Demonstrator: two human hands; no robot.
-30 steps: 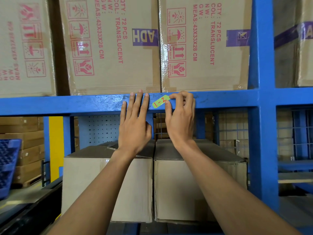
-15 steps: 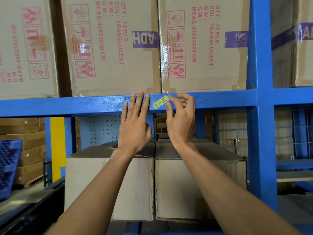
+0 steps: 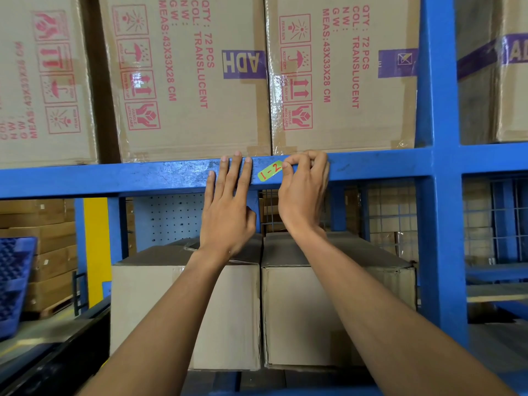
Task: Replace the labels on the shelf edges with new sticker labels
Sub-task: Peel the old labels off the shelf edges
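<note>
A small yellow-green label (image 3: 269, 170) with "1-2" written in red sits tilted on the front of the blue shelf beam (image 3: 114, 178). My right hand (image 3: 304, 195) has its thumb and curled fingers pinched at the label's right end. Just left of the label, my left hand (image 3: 228, 207) lies flat against the beam with its fingers spread and pointing up, holding nothing.
Large cardboard cartons (image 3: 188, 81) with red print stand on the shelf above the beam. Two plain boxes (image 3: 328, 310) sit on the level below. A blue upright post (image 3: 440, 167) rises to the right. A blue plastic pallet (image 3: 14, 281) shows at the far left.
My right hand's fingers have curled tighter and closed on the right end of the label. My left hand has stayed flat on the beam.
</note>
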